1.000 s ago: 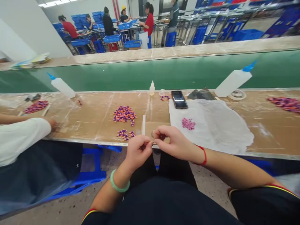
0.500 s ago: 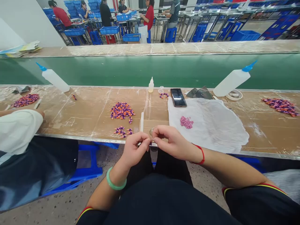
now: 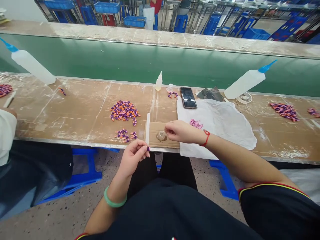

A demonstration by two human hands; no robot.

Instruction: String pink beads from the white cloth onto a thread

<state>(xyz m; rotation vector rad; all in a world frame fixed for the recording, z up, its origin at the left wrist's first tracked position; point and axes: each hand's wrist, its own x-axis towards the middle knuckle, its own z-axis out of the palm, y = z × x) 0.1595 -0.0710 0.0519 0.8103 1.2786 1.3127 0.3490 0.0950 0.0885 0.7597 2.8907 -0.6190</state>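
- Pinching a tiny purple piece [image 3: 148, 148] between closed fingers [image 3: 141, 145], the left hand [image 3: 132, 157] holds it up, maybe for see it better, left of the white cloth [image 3: 220, 133].
- The right hand [image 3: 181, 131] rests at the cloth edge, fingers loosely curled, empty, just beside a small round cup [image 3: 161, 136], maybe for reach it easy.

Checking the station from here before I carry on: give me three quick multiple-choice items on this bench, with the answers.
1. Where is the pink bead pile?
A on the cardboard
B on the white cloth
C in a blue crate

2. What colour is the bangle on the left wrist?
A green
B red
C white

3. What is the left hand doing?
A resting flat
B gripping the phone
C pinching a small purple piece

1 B: the beads lie on the cloth.
2 A: the bangle shows pale green.
3 C: the piece shows gripped in that hand.
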